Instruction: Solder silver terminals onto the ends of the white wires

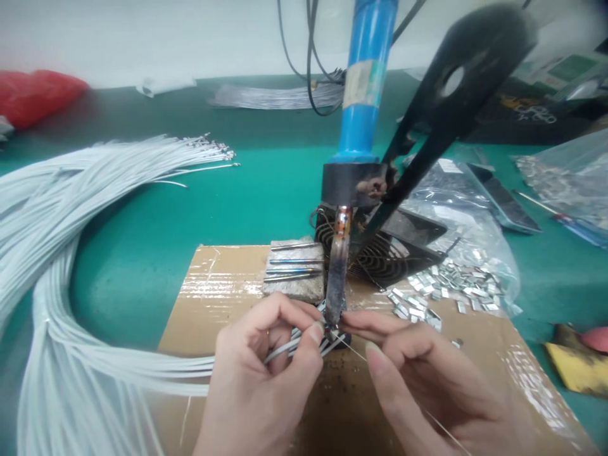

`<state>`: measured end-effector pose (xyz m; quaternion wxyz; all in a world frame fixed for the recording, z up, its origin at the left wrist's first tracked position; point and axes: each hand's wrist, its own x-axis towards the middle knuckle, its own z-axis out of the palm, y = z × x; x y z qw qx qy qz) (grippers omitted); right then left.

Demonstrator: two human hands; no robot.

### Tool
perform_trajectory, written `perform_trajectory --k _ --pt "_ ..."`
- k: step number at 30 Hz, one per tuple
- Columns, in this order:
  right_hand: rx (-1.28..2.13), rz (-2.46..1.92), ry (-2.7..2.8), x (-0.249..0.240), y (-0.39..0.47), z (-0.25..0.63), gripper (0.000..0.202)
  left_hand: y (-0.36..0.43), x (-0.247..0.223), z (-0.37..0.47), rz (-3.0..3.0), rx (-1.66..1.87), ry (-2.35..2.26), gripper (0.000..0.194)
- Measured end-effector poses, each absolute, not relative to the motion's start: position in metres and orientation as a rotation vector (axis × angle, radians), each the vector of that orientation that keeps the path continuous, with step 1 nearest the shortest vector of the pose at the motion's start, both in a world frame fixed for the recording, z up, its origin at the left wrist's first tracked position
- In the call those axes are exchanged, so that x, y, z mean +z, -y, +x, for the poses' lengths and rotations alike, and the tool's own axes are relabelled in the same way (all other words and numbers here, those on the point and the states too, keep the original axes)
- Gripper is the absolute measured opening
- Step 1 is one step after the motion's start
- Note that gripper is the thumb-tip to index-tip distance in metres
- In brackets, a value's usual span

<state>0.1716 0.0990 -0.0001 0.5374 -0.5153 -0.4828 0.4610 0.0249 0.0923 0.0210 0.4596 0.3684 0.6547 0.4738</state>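
Observation:
My left hand (pixel 263 373) is closed around several white cables (pixel 156 373), with thumb and forefinger pinched at their ends. Right above those fingertips a soldering iron with a blue handle (pixel 363 120) points down from its stand, and its dark tip (pixel 337 278) reaches the cable ends. From the right, my right hand (pixel 427 373) pinches a thin solder wire (pixel 352 349), whose end meets the tip. The wire's tail runs out below the palm. Fingers and tip partly hide the joint itself.
Cardboard (pixel 223 272) covers the green bench (pixel 266 183). A black stand arm (pixel 441 95) leans over a small fan (pixel 384 259). Behind my left hand lies a grey block (pixel 294 288) with metal strips. Small metal pieces (pixel 456 282) spill at right; a white cable bundle (pixel 95 183) curves at left.

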Motion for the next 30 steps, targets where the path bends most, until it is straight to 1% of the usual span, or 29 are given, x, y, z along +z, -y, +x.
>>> perform_trajectory --k 8,23,30 --pt "1.138 -1.208 1.137 -0.0038 -0.0978 0.1728 0.02 -0.0927 0.0238 0.0257 0.925 1.163 -1.623 0.017" --pt "1.054 -1.242 1.168 -0.0004 -0.0971 0.1683 0.023 -0.0916 0.0226 0.0253 0.878 1.204 -1.64 0.014" --pt "1.055 -1.255 1.18 -0.0045 -0.0964 0.171 0.022 -0.0915 0.0176 0.0255 0.901 1.161 -1.641 0.014"
